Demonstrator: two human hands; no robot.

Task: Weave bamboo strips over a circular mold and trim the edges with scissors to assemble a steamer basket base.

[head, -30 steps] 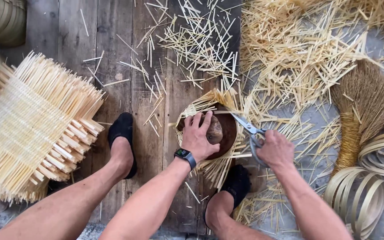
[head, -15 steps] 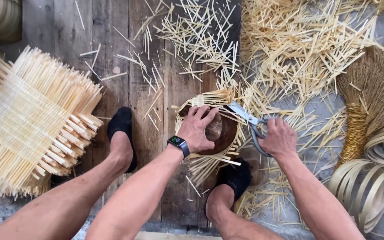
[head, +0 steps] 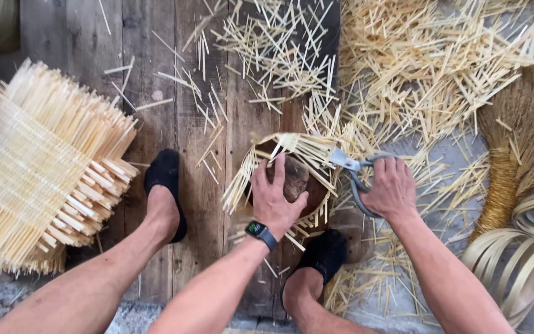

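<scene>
My left hand [head: 276,199], with a dark watch on its wrist, presses down on a round brown wooden block [head: 298,179] that sits inside a small woven bamboo piece [head: 292,148] on the plank floor. Pale strip ends stick out all around that piece. My right hand [head: 392,188] grips grey metal scissors [head: 353,167], whose blades reach into the strips at the right rim. Both my feet in black socks frame the work, the left foot [head: 165,185] to the left and the right foot [head: 319,256] just below the piece.
A large woven bamboo panel [head: 38,167] with protruding strips lies at the left. Cut strip offcuts [head: 415,68] litter the boards and the grey ground at top and right. A straw broom [head: 520,136] and coiled bamboo bands [head: 520,266] lie at the far right.
The scissors have moved left into the strips at the piece's rim. My left hand has shifted slightly on the block, still pressing it down.
</scene>
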